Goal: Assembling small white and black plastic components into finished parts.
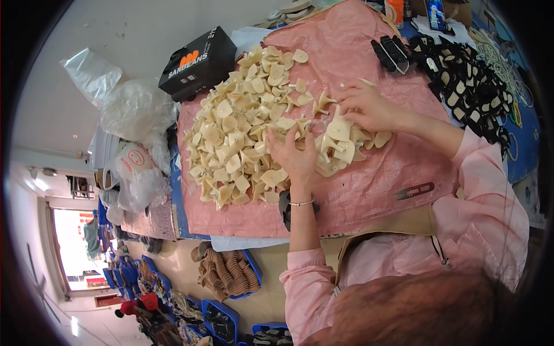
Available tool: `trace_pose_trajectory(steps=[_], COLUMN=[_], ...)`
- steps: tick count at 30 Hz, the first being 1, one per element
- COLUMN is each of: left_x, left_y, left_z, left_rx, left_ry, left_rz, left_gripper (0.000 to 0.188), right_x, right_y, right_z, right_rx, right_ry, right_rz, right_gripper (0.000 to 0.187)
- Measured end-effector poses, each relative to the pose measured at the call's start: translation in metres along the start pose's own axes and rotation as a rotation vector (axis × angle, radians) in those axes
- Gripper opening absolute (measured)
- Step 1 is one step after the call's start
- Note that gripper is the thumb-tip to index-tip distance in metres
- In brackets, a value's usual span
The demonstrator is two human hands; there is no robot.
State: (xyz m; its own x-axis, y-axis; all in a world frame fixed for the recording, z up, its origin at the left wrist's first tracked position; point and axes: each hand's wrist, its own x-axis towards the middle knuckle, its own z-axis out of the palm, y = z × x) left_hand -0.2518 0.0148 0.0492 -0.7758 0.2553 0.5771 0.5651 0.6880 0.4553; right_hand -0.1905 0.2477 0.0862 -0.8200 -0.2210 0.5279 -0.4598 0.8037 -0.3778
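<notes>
A large heap of cream, curved plastic pieces (231, 138), shaped like small shoe heels, lies on a pink sheet. At the heap's right edge is my left hand (293, 157); its fingers are apart and rest among the pieces. To the right, my right hand (369, 106) curls its fingers down over a cream heel-shaped piece (339, 128); its fingertips are partly hidden. Between and below my hands sits a smaller cluster of the same pieces (345, 151). One more piece (323, 102) stands just left of my right fingers.
The pink sheet (404, 161) covers a blue table. Small thread snips (414, 191) lie near its front. A black box (199, 63) stands at back left. Black strapped parts (461, 81), a phone (436, 14) and cords (502, 63) occupy the right. Plastic bags (135, 109) hang left.
</notes>
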Motion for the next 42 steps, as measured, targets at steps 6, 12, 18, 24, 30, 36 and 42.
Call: trace_pose_trajectory(steps=[6,12,18,24,30,36,42], left_x=[0.001,-0.002,-0.004,-0.016,-0.018,-0.024,0.033], left_y=[0.011,0.013,0.017,0.022,0.05,0.043,0.015], left_z=[-0.004,-0.008,0.004,0.004,0.013,-0.007,-0.048], left_rx=[-0.022,-0.047,-0.027,-0.029,-0.625,-1.278,-0.935], left_ry=[0.013,0.014,0.03,0.1,-0.034,-0.142,-0.137], left_rz=[-0.02,0.004,0.006,0.081,0.185,-0.195,-0.454], left_gripper=[0.038,0.036,0.032,0.025,0.025,0.019,0.019], right_x=[0.015,0.125,0.173,0.152,0.062,0.029,0.048], right_y=[-0.008,-0.041,-0.013,-0.005,0.031,-0.006,0.021], right_z=[-0.022,0.021,0.14,0.118,0.049,0.002,-0.019], right_rx=[0.311,0.259,0.223,0.364,0.445,0.421,0.384], right_ry=[0.088,-0.363,-0.812,-0.754,-0.48,-0.348,-0.125], right_rz=[0.162,0.107,0.253,0.204,0.302,0.444,0.266], right_gripper=[0.011,0.039,0.06,0.044,0.043,0.033,0.024])
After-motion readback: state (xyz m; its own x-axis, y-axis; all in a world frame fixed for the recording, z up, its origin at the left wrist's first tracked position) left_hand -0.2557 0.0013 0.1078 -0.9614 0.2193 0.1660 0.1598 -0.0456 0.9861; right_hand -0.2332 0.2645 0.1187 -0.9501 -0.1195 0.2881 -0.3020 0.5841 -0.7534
